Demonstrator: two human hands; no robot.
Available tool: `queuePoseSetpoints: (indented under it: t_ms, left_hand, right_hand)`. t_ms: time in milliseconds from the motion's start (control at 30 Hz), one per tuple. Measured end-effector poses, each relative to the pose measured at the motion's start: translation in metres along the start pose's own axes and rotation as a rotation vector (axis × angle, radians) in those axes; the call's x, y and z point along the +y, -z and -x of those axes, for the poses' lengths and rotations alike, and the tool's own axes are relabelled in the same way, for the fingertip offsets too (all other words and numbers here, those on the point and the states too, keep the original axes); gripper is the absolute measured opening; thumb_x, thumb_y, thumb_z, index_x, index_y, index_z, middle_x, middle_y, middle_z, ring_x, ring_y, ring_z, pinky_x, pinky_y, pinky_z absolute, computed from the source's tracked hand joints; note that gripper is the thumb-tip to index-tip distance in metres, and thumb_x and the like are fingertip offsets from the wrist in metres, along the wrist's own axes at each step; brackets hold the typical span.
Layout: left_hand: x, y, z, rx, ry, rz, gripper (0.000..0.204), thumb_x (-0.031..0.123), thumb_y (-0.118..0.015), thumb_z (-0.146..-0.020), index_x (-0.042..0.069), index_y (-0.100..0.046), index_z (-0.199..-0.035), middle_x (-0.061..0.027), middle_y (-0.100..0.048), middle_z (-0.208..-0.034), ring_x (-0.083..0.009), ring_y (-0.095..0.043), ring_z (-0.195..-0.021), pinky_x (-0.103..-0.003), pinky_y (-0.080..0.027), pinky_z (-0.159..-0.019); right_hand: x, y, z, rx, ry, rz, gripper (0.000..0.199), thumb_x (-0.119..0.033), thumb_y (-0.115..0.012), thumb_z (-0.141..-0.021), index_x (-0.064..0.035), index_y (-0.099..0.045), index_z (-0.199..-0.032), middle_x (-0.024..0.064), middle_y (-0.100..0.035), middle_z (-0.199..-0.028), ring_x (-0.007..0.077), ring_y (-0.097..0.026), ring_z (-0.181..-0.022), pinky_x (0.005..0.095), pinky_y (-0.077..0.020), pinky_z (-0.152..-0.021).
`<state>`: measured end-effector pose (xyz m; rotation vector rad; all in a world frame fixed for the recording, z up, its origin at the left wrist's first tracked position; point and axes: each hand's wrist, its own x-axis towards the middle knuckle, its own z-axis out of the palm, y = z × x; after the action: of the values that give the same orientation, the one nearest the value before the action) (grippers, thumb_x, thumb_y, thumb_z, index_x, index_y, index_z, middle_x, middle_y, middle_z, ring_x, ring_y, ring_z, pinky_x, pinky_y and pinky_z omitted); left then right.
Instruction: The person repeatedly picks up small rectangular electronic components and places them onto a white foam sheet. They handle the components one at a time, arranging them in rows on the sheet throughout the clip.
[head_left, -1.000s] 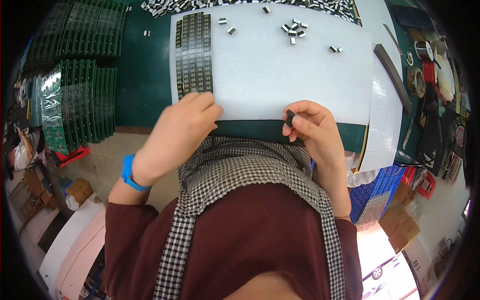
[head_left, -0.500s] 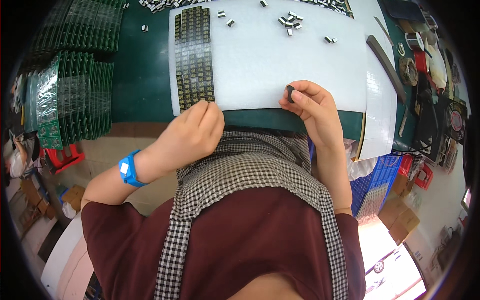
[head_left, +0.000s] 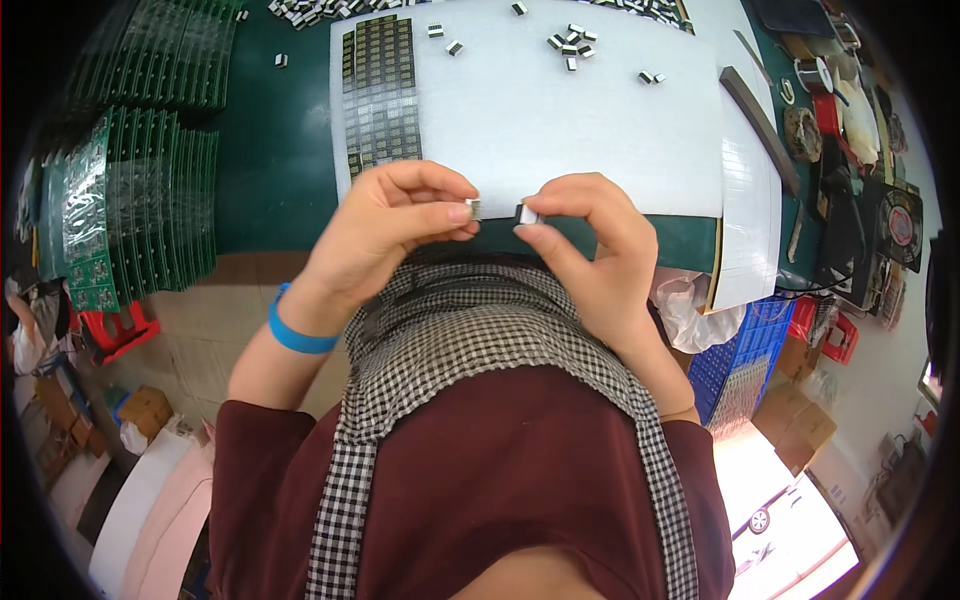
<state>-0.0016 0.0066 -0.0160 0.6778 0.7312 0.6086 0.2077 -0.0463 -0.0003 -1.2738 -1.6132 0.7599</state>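
My right hand (head_left: 600, 235) pinches a small black-and-white block (head_left: 527, 214) between thumb and fingertips, just past the near edge of the white foam sheet (head_left: 570, 130). Facing it, a short gap away, my left hand (head_left: 405, 212) pinches a small pale piece (head_left: 473, 209) whose kind I cannot make out. A strip of dark labels (head_left: 380, 95) with yellowish marks lies along the sheet's left side. My left hand covers its near end. Several loose black-and-white blocks (head_left: 571, 48) lie farther back on the sheet.
Stacked green circuit boards (head_left: 140, 200) stand at the left of the green table (head_left: 275, 150). More blocks (head_left: 310, 12) are heaped along the back. At the right lie a dark bar (head_left: 757, 125) and a white board (head_left: 750, 230), with a blue crate (head_left: 740, 350) below.
My left hand has come away from the label strip and turned, now showing a small pale piece in its pinch. My right hand has moved left with the block, bringing both hands close together.
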Motion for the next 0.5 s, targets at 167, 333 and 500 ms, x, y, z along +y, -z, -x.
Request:
queuePoseSetpoints:
  t_ms: [167,333,500]
  left_hand:
    - [-0.012,-0.011,-0.004,-0.079,0.020,0.165,0.016,0.004,-0.065,-0.083,-0.001,-0.063,-0.098,-0.0084,-0.067,-0.089,-0.0141,-0.066,-0.080,-0.025,-0.055,-0.075]
    - [-0.014,-0.014,-0.006,-0.091,0.024,0.143,0.014,0.004,-0.065,-0.083,-0.001,-0.062,-0.096,-0.0091,-0.067,-0.089,-0.0135,-0.066,-0.079,-0.024,-0.055,-0.074]
    - [-0.015,-0.014,-0.007,-0.100,0.044,0.161,0.015,0.003,-0.065,-0.083,-0.002,-0.062,-0.096,-0.0100,-0.067,-0.090,-0.0133,-0.066,-0.079,-0.023,-0.055,-0.074]
  right_hand:
    - [-0.005,-0.004,0.000,-0.008,0.051,0.049,0.021,0.004,-0.072,-0.069,-0.0025,-0.065,-0.087,0.0081,-0.064,-0.086,0.0192,-0.063,-0.078,0.0279,-0.0506,-0.066]
    - [-0.005,-0.003,0.000,-0.012,0.045,0.031,0.021,0.005,-0.072,-0.068,-0.0031,-0.065,-0.086,0.0082,-0.064,-0.086,0.0188,-0.064,-0.079,0.0277,-0.0512,-0.067]
    - [-0.003,-0.002,0.000,-0.030,0.031,0.003,0.022,0.005,-0.072,-0.068,-0.0037,-0.066,-0.087,0.0079,-0.065,-0.087,0.0184,-0.064,-0.079,0.0273,-0.0514,-0.066]
